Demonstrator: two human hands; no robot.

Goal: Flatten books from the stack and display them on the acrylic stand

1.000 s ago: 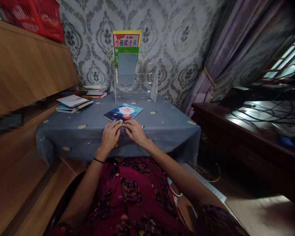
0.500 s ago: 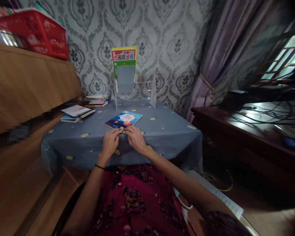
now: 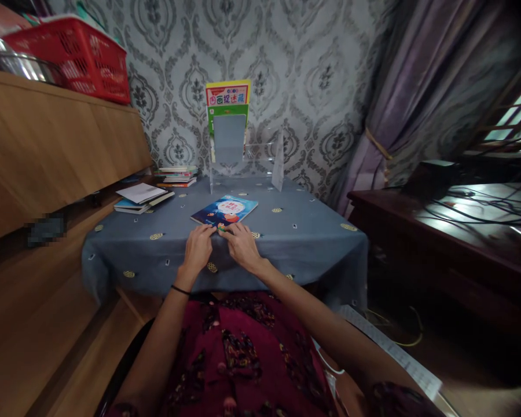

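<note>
A blue picture book (image 3: 211, 212) with a white round title patch lies on the cloth-covered table (image 3: 278, 237), set at a slant. My left hand (image 3: 198, 248) and my right hand (image 3: 244, 248) come together at the book's near corner, with the fingertips almost meeting. Their fingers are curled and closed on that corner, which they partly cover. A small green spot shows between the fingertips; I cannot make out whether it belongs to the cover.
Behind the book stands a clear acrylic rack (image 3: 278, 162) holding upright books (image 3: 228, 95). Stacked books (image 3: 176, 176) and a loose pile (image 3: 143, 197) lie on the left. A wooden cabinet (image 3: 65, 133) carries a red basket (image 3: 106, 69). Right is a dark desk (image 3: 460, 226) with cables.
The whole view has shifted slightly, so everything sits a little further right. Both hands stay at the book's near corner, and the book looks unmoved on the table.
</note>
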